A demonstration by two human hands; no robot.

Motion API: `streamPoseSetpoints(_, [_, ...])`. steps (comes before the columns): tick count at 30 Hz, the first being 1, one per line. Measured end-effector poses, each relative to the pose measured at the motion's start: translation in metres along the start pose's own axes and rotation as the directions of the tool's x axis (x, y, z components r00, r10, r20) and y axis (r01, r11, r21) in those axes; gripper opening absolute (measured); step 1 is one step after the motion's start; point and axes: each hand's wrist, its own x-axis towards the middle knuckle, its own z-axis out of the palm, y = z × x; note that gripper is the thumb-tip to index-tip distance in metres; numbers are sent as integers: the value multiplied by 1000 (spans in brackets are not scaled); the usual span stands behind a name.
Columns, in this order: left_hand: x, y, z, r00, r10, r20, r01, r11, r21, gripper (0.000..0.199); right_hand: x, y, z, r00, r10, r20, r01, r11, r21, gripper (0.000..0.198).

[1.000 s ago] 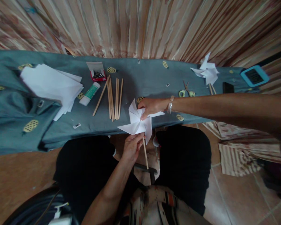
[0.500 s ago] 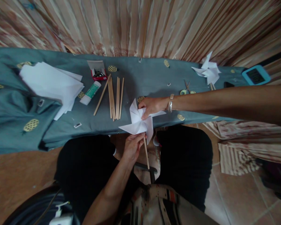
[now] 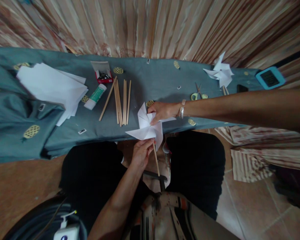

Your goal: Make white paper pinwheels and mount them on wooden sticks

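Observation:
A white paper pinwheel (image 3: 146, 129) on a wooden stick (image 3: 156, 160) is held at the table's front edge, its blades spread. My left hand (image 3: 142, 150) pinches the stick just below the blades. From the right, my right hand (image 3: 162, 111) reaches over the pinwheel; its thumb presses by the small metal pin at the centre, and its other fingers curl behind the paper, partly hidden. The stick's lower end points down between my knees.
Several wooden sticks (image 3: 125, 101), a glue stick (image 3: 95, 96), an opened red box of small dark pins (image 3: 103, 75) and white paper sheets (image 3: 52, 86) lie leftward. Rightward are scissors (image 3: 198, 95), another pinwheel (image 3: 221, 73), a dark object (image 3: 242, 88) and a blue-framed device (image 3: 270, 78).
The whole view has shifted slightly. Both hands keep the same hold on the pinwheel and its stick, with almost no movement between them.

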Motion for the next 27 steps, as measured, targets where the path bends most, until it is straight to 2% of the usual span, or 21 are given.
streamPoseSetpoints(13, [-2, 1, 2, 1000, 16, -3, -16, 1000, 5, 35, 5, -17, -7, 1000, 1, 31, 4, 989, -148, 17])
streamPoseSetpoints(27, [-1, 0, 0, 999, 23, -23, -22, 999, 28, 38, 5, -15, -7, 999, -35, -4, 33, 974, -225, 18])
